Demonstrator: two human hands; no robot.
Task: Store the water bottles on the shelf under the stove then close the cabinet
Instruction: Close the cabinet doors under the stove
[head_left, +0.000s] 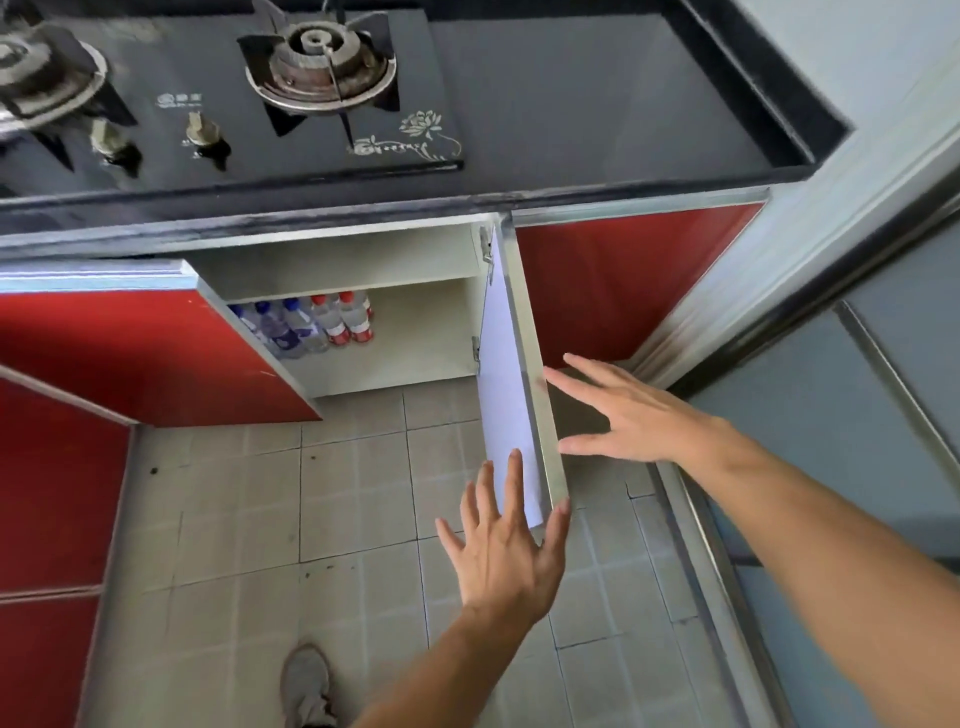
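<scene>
Several clear water bottles (317, 325) with red and blue caps stand in a row at the back left of the cabinet floor (405, 358) under the stove. Both cabinet doors hang open: the red left door (150, 353) swings out to the left, and the right door (511, 374) stands edge-on, white inside. My left hand (506, 545) is spread flat with its fingertips at that door's lower outer corner. Just right of the door's outer face, my right hand (628, 410) has its fingers apart. Neither hand holds anything.
A black gas stove (317, 67) with two burners sits on the dark counter above. A closed red cabinet front (623, 280) is to the right, red drawers (52, 493) to the left. A grey sliding-door frame (727, 519) runs along the right. My shoe (306, 686) is on the tiled floor.
</scene>
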